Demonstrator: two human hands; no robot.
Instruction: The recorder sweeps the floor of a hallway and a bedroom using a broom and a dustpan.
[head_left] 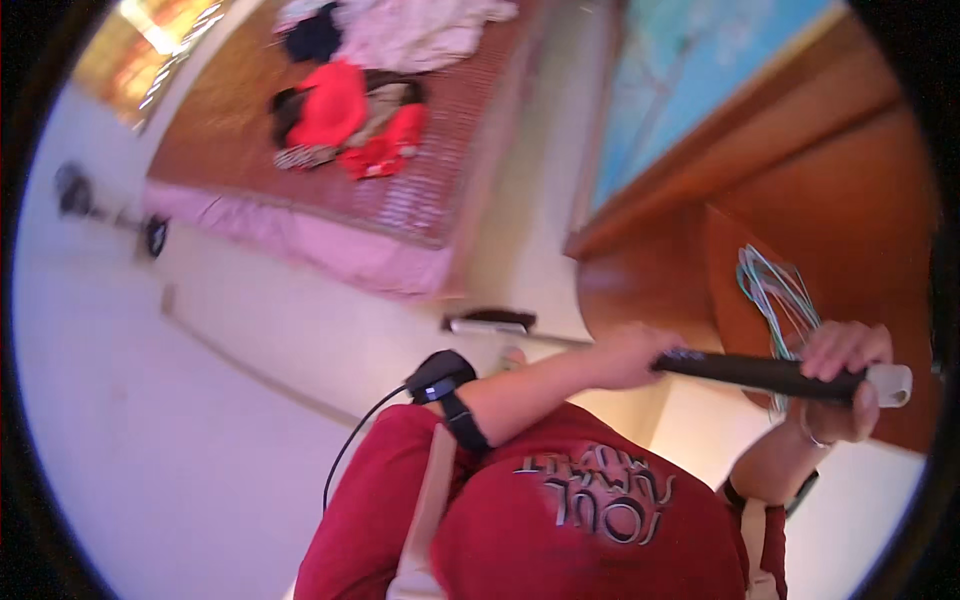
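A long black tube-shaped tool (pixel 735 371) with a whitish, loop-like end piece (pixel 891 385) lies nearly level across the right side of the head view. Its narrower left end goes into my left hand (pixel 632 356), which is closed on it and a little blurred. My right hand (pixel 847 362) wraps the thick part next to the whitish end, thumb below and fingers on top. What kind of tool it is, I cannot make out. Right behind it, beside my right hand, is a bundle of thin pale green and white wire loops (pixel 778 290), which look like hangers.
Reddish-brown wooden furniture (pixel 660 250) curves around on the right. Farther off stands a bed with a brown mat (pixel 230 130), red and dark clothes (pixel 340 115) and pale pink cloth (pixel 420 30). A black standing fan (pixel 75 190) is at the far left. A black cable (pixel 350 440) runs by my left arm.
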